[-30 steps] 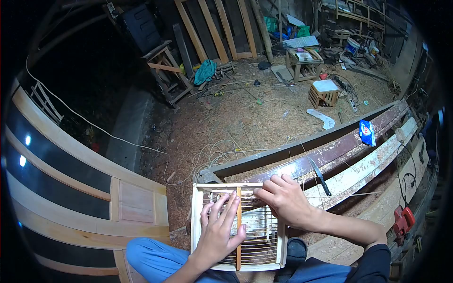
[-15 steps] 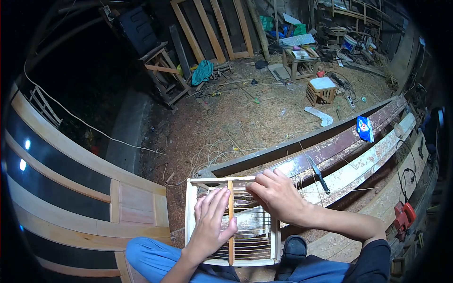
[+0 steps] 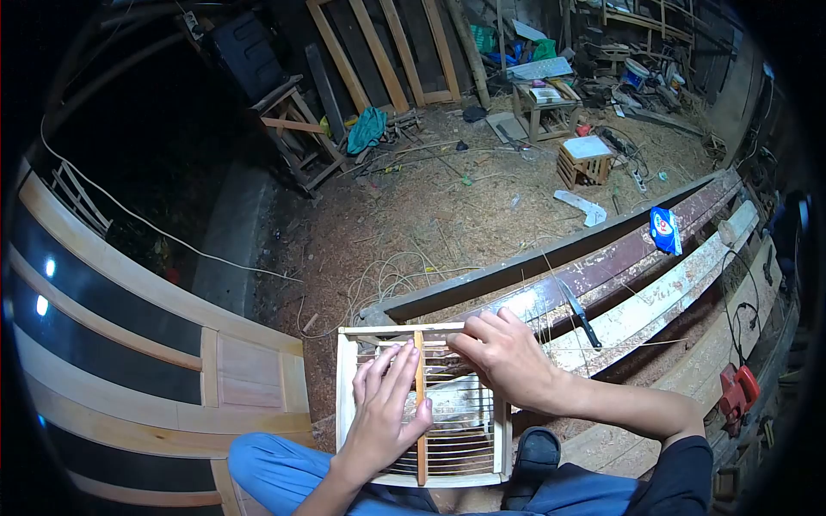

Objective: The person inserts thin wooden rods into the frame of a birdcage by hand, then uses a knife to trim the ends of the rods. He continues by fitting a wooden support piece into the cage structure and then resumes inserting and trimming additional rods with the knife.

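Note:
A small wooden frame (image 3: 347, 378) with a darker middle bar (image 3: 421, 447) and several thin rods across it lies over my lap. My left hand (image 3: 383, 413) rests on its left half, fingers extended against the middle bar and thumb across the bar, holding the frame. My right hand (image 3: 503, 353) is closed in a pinch at the far side, just right of the middle bar. Its fingertips seem to hold a thin stick, mostly hidden by the hand. A knife (image 3: 581, 316) with a dark handle lies on the planks beyond my right hand.
Long planks (image 3: 680, 288) run along the right, carrying a blue packet (image 3: 664, 230) and a red power tool (image 3: 737, 391). A large panelled wooden piece (image 3: 249, 370) lies at the left. Coiled cable (image 3: 396, 279), a slatted stool (image 3: 587, 159) and shavings are on the ground.
Both hands keep nearly the same place on the frame. The left fingers shift very slightly, and the view tilts a little.

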Demonstrator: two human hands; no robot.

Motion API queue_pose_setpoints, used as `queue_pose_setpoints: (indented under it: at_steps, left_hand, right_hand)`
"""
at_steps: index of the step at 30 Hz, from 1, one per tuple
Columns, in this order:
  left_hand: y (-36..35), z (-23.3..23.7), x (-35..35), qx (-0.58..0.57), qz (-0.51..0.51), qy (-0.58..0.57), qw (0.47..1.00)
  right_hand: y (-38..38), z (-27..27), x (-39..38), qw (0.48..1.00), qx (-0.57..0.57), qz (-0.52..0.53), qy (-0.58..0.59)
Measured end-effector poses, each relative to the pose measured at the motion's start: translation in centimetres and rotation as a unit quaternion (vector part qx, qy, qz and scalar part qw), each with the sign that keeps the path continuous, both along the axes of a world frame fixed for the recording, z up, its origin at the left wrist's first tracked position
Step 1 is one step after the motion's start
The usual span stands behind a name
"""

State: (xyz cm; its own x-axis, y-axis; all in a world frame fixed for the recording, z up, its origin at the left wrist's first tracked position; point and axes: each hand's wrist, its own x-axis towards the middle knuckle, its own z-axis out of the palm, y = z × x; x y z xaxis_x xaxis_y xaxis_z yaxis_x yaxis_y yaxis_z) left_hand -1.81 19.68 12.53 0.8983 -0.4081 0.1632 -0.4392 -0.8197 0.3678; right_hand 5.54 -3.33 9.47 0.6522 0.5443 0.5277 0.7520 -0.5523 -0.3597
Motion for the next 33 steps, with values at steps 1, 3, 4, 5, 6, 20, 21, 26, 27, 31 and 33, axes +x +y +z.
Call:
queue_pose_setpoints:
  at_steps: [1, 3, 4, 5, 6, 20, 21, 26, 27, 31, 33]
  left_hand:
    - [0.01, -0.01, -0.02, 0.002, -0.001, 0.000, 1.000]
    - [0.03, -0.09, -0.09, 0.003, -0.001, 0.000, 1.000]
    - [0.03, -0.15, -0.14, 0.008, -0.001, -0.001, 1.000]
    - [0.05, -0.20, -0.18, 0.012, -0.001, -0.002, 1.000]
    - [0.05, -0.19, -0.24, 0.012, -0.001, -0.002, 1.000]
    - [-0.32, 0.10, -0.42, 0.009, -0.008, 0.004, 1.000]
    - [-0.33, 0.13, -0.44, 0.009, -0.008, 0.004, 1.000]
    - [-0.45, 0.17, -0.50, 0.007, -0.013, -0.002, 1.000]
    - [-0.45, 0.15, -0.49, 0.006, -0.013, -0.002, 1.000]
    - [-0.37, 0.19, -0.22, -0.002, -0.008, 0.000, 1.000]
    - [-0.38, 0.20, -0.10, -0.007, 0.000, 0.002, 1.000]
  right_hand:
    - [-0.04, -0.03, 0.02, 1.000, 0.000, 0.001, 0.000]
    - [-0.19, -0.12, 0.04, 0.999, -0.037, 0.003, 0.024]
    - [-0.19, -0.08, 0.04, 0.999, -0.037, 0.003, 0.024]
    - [-0.19, 0.02, 0.02, 0.999, -0.041, 0.002, 0.028]
    - [-0.16, 0.10, 0.00, 0.998, -0.045, 0.002, 0.033]
    - [0.33, -0.23, 0.57, 1.000, 0.010, 0.018, 0.020]
    - [0.38, -0.18, 0.63, 1.000, -0.004, 0.020, 0.021]
    - [0.63, -0.21, 0.48, 0.999, 0.017, 0.016, 0.028]
    - [0.64, -0.20, 0.47, 0.999, 0.022, 0.016, 0.035]
    - [0.47, 0.15, 0.68, 0.999, 0.002, 0.021, 0.026]
    - [0.38, 0.45, 0.77, 0.999, -0.039, 0.013, -0.017]
